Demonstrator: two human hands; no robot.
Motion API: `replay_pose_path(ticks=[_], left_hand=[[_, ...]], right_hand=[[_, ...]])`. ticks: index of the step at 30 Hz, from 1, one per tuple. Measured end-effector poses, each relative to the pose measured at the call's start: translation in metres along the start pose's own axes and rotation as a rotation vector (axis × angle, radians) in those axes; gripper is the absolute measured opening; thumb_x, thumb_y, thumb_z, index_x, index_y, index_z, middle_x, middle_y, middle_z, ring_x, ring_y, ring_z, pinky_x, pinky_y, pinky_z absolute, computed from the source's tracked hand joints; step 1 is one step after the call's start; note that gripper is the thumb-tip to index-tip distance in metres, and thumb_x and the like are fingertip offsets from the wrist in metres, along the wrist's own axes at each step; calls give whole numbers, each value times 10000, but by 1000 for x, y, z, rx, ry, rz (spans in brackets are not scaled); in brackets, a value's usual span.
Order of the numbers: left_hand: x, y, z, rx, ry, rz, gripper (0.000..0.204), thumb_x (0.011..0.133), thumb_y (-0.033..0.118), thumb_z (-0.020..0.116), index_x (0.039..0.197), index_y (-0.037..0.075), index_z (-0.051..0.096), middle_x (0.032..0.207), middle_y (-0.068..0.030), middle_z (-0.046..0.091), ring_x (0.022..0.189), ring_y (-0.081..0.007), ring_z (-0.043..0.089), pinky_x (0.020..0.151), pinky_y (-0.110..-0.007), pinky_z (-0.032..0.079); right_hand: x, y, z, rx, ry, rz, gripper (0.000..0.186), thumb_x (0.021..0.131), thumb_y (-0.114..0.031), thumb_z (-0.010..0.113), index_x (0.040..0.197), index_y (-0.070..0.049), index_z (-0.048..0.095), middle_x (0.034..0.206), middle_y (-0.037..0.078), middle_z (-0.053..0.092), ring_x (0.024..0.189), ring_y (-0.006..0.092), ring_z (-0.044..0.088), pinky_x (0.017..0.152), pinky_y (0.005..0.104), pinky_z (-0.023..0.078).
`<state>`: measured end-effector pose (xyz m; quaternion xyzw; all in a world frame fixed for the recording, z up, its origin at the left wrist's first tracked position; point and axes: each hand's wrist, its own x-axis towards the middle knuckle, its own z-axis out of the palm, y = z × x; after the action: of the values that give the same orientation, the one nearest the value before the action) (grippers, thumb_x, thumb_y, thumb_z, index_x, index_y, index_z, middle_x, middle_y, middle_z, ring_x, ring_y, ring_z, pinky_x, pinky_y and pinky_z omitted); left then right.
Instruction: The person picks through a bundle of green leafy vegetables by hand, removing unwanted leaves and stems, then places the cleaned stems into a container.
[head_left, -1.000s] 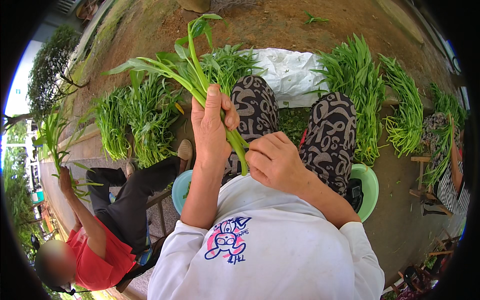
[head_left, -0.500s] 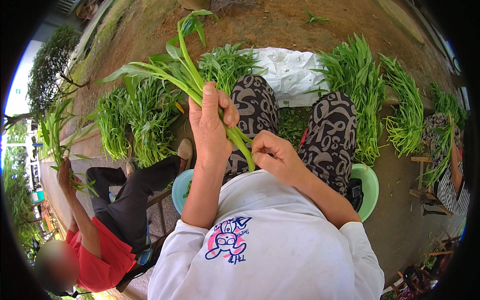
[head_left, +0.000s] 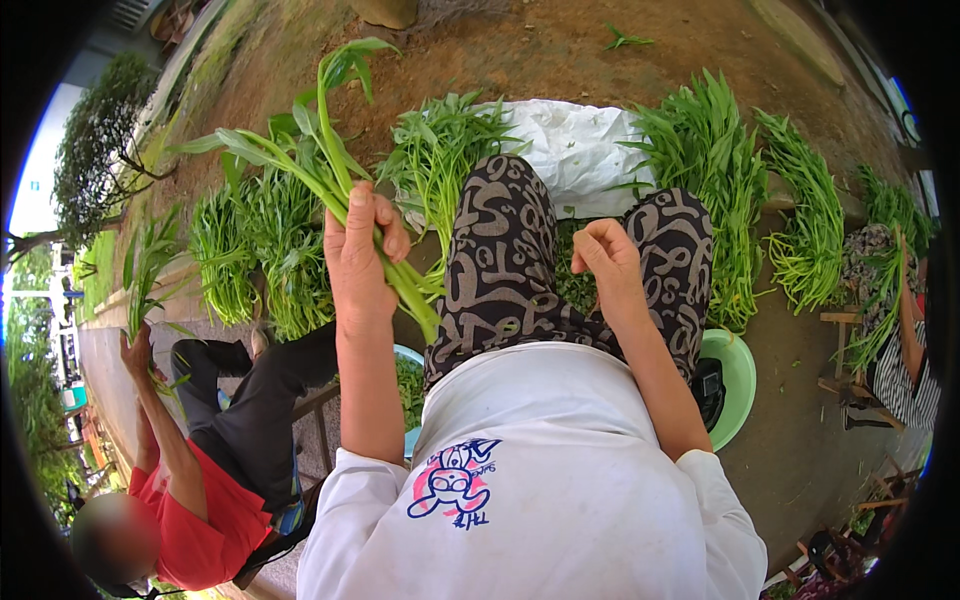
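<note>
My left hand (head_left: 361, 262) is closed round a small bunch of water spinach (head_left: 322, 180), thumb on top. Its leafy ends point up and away to the left; the thick pale-green stalk ends slant down to my left thigh. Over the gap between my knees hangs my right hand (head_left: 613, 268), apart from the bunch, with fingers curled; whatever may be in them is hidden. Beneath it, dark green leaves (head_left: 577, 290) lie between my legs.
Piles of water spinach (head_left: 702, 180) flank a white plastic sheet (head_left: 575, 150) ahead. A blue basin (head_left: 412, 390) with leaves stands at my left, a green basin (head_left: 740, 385) at my right. At left, a co-worker in a red shirt (head_left: 215, 530) holds greens; another person (head_left: 905, 360) sits far right.
My right hand has left the stalk ends and moved right and forward over the gap between my knees. The left hand has shifted left with the bunch, uncovering more of the blue basin.
</note>
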<state>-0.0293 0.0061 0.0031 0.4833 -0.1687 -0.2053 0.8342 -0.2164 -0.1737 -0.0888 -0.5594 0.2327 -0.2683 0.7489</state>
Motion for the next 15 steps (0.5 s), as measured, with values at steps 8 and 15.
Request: replay_pose_path(ticks=[8,15], left_hand=[[19,-19,-68,140,116,-96,157,948,219,609,970,94,517,788,-4,496,579,-94,456,506,-241,371],[38,-54,-105,268,136,-214,180,948,234,604,1017,96,511,815,-13,505,607,-94,485,519,-249,407]], right_hand=[[24,82,-55,-561,120,30,212,850,-127,637,1009,2,582,1067,98,475,888,168,556,776,296,473],[31,94,-57,-574,-52,165,205,860,-148,621,993,7,608,992,92,537,857,175,561,774,306,461]])
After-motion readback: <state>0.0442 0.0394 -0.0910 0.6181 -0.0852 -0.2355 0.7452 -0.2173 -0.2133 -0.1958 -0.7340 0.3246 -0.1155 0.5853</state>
